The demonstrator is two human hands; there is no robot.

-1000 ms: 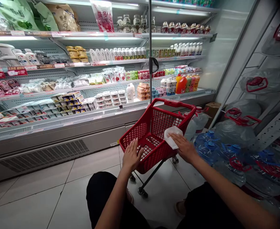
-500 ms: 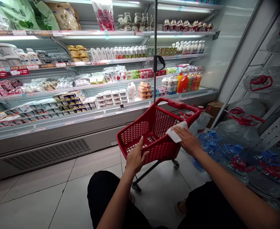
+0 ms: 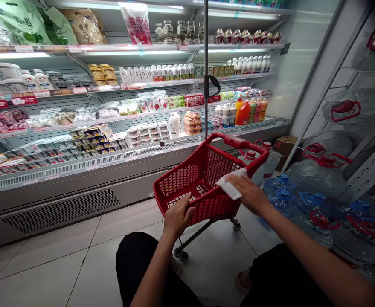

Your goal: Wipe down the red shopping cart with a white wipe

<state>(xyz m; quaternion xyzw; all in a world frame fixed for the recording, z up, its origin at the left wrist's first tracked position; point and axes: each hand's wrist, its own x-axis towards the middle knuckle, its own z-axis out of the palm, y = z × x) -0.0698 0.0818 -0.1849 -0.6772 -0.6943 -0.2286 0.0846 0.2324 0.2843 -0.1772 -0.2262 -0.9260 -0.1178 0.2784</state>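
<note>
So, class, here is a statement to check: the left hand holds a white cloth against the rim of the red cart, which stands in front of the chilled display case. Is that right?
Not quite: the right hand, not the left hand, holds the white cloth against the rim of the red cart in front of the chilled display case. The head view shows it.

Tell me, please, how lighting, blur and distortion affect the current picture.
Head view: shelf light glows nearly white; head view: trousers are almost featureless black, and the top-right corner is dark; head view: the right hand looks slightly soft, perhaps motion blur; head view: bottles at right look dim, probably lens-stretched.
</note>
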